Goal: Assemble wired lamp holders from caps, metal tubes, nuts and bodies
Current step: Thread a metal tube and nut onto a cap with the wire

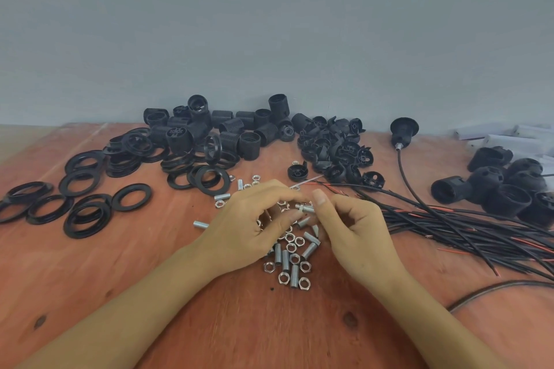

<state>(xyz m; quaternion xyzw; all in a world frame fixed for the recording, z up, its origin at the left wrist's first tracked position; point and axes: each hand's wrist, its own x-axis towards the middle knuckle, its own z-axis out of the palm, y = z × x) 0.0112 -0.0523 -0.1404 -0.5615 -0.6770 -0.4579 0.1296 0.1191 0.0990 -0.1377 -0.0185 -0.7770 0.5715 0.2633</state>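
Note:
My right hand (356, 234) pinches a short threaded metal tube (304, 207) between thumb and fingers, held level above the table. My left hand (254, 219) meets it from the left, fingertips curled at the tube's end; whether it holds a nut there is hidden. Under both hands lies a loose heap of metal tubes and hex nuts (292, 260). Black threaded lamp bodies (227, 129) are piled at the back centre, black caps (338, 150) to their right.
Black rings (87, 189) spread over the left of the wooden table (120, 263). A bundle of black and red wires (467, 225) runs off to the right. One wired lamp holder (403, 132) stands at the back right, with more black holders (509, 189) and white boxes (509, 138) beyond.

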